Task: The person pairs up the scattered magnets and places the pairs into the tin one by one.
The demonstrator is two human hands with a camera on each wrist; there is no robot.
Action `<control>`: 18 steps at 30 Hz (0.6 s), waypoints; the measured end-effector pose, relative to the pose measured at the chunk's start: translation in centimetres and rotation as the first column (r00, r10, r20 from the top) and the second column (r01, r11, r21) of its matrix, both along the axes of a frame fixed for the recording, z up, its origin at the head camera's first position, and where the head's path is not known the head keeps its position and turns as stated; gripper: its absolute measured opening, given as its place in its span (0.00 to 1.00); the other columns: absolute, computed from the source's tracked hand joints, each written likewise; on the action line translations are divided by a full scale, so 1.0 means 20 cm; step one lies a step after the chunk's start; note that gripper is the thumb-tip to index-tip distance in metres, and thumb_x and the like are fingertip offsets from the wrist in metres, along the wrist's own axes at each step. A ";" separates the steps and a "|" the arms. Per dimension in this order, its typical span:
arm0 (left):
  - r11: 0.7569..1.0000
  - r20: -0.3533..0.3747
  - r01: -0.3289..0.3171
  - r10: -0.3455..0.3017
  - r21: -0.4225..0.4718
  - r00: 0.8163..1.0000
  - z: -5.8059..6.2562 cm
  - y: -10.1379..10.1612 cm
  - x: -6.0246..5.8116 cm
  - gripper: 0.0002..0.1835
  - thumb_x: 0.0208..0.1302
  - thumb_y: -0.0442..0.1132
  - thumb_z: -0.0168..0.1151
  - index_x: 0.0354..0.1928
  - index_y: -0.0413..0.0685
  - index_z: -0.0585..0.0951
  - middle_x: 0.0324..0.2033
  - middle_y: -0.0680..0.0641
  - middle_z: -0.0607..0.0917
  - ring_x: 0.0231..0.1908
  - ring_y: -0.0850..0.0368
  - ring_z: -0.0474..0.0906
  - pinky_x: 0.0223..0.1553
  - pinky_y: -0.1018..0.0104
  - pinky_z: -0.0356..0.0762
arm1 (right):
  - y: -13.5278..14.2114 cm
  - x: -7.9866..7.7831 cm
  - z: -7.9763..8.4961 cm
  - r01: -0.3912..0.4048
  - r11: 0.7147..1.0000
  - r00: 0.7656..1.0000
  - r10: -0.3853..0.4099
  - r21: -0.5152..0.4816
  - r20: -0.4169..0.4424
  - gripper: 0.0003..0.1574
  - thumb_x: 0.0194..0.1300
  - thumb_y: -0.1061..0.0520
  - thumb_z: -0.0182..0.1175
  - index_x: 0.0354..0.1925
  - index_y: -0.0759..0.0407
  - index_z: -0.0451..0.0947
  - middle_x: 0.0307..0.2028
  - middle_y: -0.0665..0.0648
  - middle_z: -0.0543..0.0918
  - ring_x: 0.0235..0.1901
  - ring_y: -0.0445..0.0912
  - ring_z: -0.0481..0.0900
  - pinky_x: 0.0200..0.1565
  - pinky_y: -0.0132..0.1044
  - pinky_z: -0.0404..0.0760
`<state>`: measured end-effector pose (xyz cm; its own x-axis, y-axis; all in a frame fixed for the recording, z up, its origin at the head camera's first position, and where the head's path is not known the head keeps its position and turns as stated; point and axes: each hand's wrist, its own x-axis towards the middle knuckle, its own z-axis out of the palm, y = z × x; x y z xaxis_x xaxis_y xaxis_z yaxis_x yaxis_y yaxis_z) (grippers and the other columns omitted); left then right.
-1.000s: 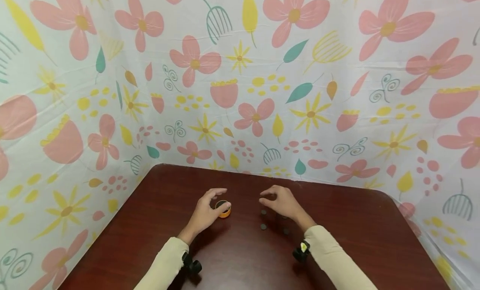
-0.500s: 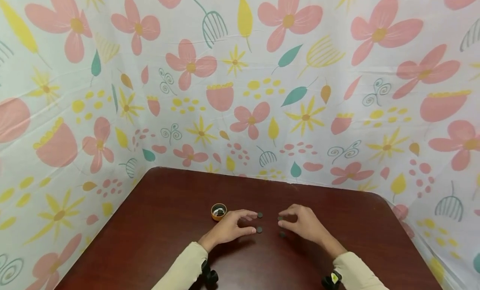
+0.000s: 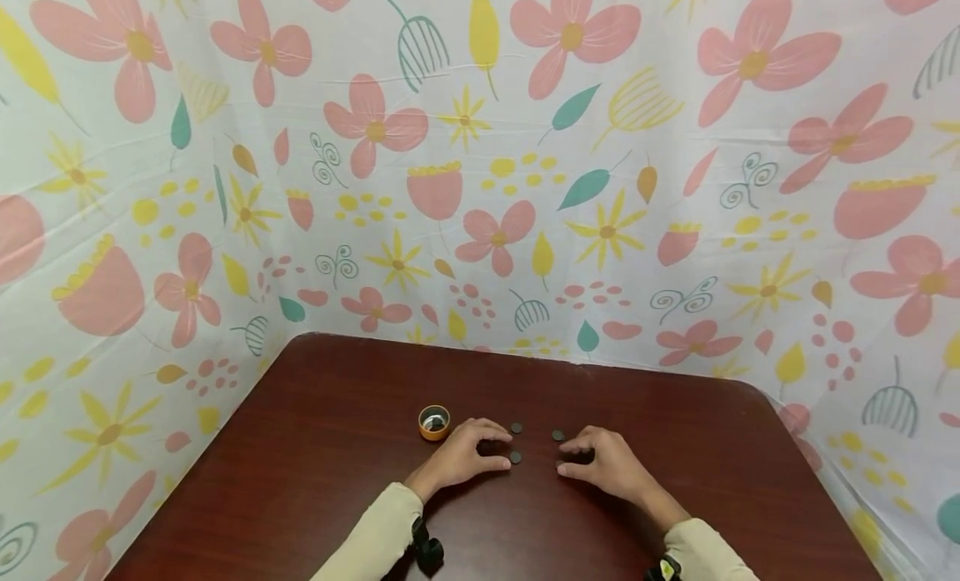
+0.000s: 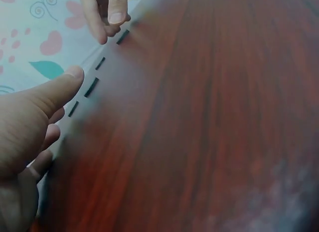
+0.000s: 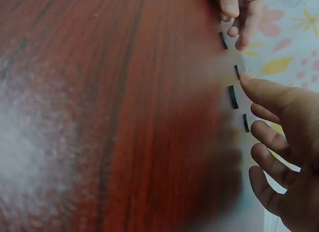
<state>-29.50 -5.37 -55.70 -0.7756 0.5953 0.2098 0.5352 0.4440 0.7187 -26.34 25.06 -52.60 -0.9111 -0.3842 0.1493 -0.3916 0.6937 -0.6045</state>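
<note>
Several small dark flat discs lie on the table between my hands. My left hand is beside two of them, a far disc and a near disc, fingers and thumb spread apart. Opposite, my right hand has loosely curved fingers near another disc; one more is mostly hidden at its thumb tip. In the right wrist view, a disc shows edge-on near the right thumb, and nothing is pinched. A round orange-rimmed container stands behind the left hand, with something dark inside.
The dark red-brown wooden table reaches back to a white floral cloth, which hangs behind it and at both sides. Black wrist cameras, such as the left one, sit below each hand.
My left hand has left the orange container and moved right and nearer, beside the discs. The right hand has shifted right and toward me, uncovering a disc at its fingertips.
</note>
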 end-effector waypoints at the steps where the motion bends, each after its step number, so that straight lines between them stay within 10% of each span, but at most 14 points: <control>1: 1.000 -0.005 -0.012 0.012 -0.012 1.000 -0.01 0.00 0.00 0.23 0.67 0.55 0.68 0.61 0.58 0.84 0.58 0.59 0.80 0.61 0.57 0.74 0.64 0.54 0.73 | 0.00 0.00 -0.01 0.002 1.000 1.000 -0.002 0.002 0.005 0.21 0.60 0.45 0.76 0.47 0.54 0.90 0.39 0.47 0.83 0.40 0.44 0.82 0.41 0.37 0.82; 9: 0.998 -0.027 -0.048 0.047 -0.028 0.999 -0.04 0.03 -0.02 0.16 0.68 0.51 0.69 0.54 0.58 0.88 0.57 0.58 0.81 0.61 0.56 0.74 0.74 0.42 0.53 | 0.01 -0.01 -0.03 0.003 1.000 1.000 -0.003 0.025 0.011 0.15 0.60 0.46 0.76 0.43 0.51 0.91 0.36 0.44 0.82 0.37 0.40 0.81 0.38 0.33 0.80; 18: 0.999 -0.067 -0.047 0.045 -0.025 0.997 -0.03 0.05 -0.01 0.10 0.69 0.47 0.69 0.48 0.56 0.91 0.56 0.53 0.83 0.58 0.55 0.76 0.72 0.40 0.58 | 0.01 -0.02 -0.04 -0.032 0.999 0.999 0.033 0.031 -0.019 0.10 0.60 0.48 0.76 0.40 0.47 0.92 0.35 0.41 0.82 0.36 0.38 0.79 0.39 0.34 0.80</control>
